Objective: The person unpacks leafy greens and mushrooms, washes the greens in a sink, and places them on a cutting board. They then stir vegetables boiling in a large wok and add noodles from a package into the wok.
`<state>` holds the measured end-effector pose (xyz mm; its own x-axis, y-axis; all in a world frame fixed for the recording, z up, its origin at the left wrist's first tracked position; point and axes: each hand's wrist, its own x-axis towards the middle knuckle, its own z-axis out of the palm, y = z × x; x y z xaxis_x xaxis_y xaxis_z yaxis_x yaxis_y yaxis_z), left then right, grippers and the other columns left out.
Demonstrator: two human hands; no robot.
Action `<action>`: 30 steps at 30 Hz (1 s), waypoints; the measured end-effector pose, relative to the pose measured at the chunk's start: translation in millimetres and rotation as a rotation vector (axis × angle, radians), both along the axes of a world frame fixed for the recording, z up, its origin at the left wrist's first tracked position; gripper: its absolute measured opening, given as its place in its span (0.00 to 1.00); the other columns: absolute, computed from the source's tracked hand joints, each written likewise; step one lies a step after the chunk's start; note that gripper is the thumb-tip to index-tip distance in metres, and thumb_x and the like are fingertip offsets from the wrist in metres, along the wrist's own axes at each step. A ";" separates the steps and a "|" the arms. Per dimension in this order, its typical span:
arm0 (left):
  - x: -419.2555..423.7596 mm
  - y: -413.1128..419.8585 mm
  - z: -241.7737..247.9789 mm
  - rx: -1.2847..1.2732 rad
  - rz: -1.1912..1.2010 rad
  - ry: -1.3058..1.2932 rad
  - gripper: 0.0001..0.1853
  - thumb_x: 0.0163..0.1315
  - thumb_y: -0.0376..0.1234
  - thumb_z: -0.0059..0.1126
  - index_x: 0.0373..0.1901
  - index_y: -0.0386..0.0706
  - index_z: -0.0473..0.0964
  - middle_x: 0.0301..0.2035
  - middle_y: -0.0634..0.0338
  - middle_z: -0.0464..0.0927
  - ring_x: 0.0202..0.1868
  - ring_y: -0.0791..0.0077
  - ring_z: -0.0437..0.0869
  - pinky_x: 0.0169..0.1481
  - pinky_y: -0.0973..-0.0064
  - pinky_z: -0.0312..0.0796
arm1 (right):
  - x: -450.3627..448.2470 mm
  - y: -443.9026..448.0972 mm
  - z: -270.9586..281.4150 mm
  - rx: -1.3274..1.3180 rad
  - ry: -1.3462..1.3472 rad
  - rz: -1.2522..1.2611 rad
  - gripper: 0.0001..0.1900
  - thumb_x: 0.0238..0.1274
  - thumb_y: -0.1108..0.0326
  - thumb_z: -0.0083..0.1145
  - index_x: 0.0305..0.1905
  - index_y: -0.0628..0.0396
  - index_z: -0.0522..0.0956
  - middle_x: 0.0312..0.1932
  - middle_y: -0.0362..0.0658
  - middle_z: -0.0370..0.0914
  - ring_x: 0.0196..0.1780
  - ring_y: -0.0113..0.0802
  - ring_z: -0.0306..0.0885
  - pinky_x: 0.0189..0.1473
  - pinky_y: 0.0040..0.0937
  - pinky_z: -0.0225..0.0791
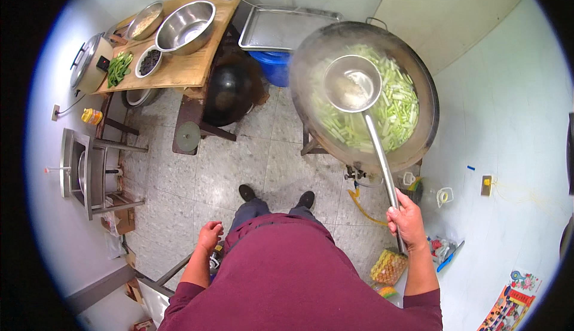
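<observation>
My right hand (406, 218) grips the long metal handle of a ladle (352, 83). The ladle's round bowl is over the wok, with a little pale, cloudy matter at its bottom. Below it, chopped light-green vegetable stalks (397, 106) fill the middle of a large, steaming wok (426, 120). The bowl hides part of the stalks. Steam blurs the wok's left side. Beside my left hip, my left hand (210, 237) hangs with its fingers loosely curled and nothing in them.
A wooden table (181, 73) at the left bears a steel bowl (186, 28), a white bowl of dark pieces (149, 62), leafy greens (119, 68) and a cooker (87, 64). Behind the wok, a metal tray (287, 28) rests on a blue tub (273, 66). A yellow hose (361, 207) runs below the wok.
</observation>
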<state>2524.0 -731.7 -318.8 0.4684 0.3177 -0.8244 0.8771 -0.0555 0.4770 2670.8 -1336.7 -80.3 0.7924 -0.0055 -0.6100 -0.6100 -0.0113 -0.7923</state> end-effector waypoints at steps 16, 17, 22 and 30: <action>-156.7 248.6 -40.8 0.205 0.091 -0.119 0.26 0.68 0.46 0.60 0.60 0.40 0.82 0.51 0.48 0.87 0.53 0.56 0.88 0.58 0.62 0.78 | 70.7 434.1 50.5 0.141 -0.142 0.377 0.36 0.71 0.69 0.60 0.80 0.57 0.61 0.28 0.40 0.76 0.18 0.25 0.69 0.15 0.26 0.64; -166.0 269.5 -25.7 0.217 0.159 -0.114 0.26 0.68 0.47 0.60 0.60 0.40 0.82 0.52 0.47 0.87 0.54 0.54 0.87 0.59 0.61 0.78 | 75.4 476.2 52.3 0.180 -0.118 0.430 0.36 0.71 0.68 0.61 0.80 0.56 0.61 0.28 0.41 0.77 0.17 0.25 0.69 0.15 0.27 0.64; -193.2 370.1 17.4 0.318 0.475 -0.176 0.25 0.68 0.46 0.61 0.58 0.38 0.82 0.53 0.45 0.87 0.55 0.53 0.87 0.61 0.61 0.77 | 105.8 711.5 46.2 0.198 -0.088 0.782 0.33 0.71 0.70 0.56 0.79 0.56 0.64 0.26 0.39 0.73 0.17 0.24 0.68 0.15 0.25 0.63; -216.9 495.7 -8.6 0.338 0.815 -0.220 0.25 0.69 0.46 0.62 0.58 0.37 0.82 0.50 0.48 0.88 0.53 0.58 0.88 0.60 0.64 0.78 | 124.4 1076.5 5.8 0.282 0.006 1.124 0.28 0.74 0.70 0.54 0.77 0.55 0.68 0.30 0.39 0.74 0.21 0.24 0.70 0.19 0.25 0.66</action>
<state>2307.1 -236.0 -327.4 0.1282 0.8279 -0.5460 0.5967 0.3753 0.7093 2795.2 -260.1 -74.5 0.2612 0.8369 -0.4811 -0.3716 -0.3728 -0.8502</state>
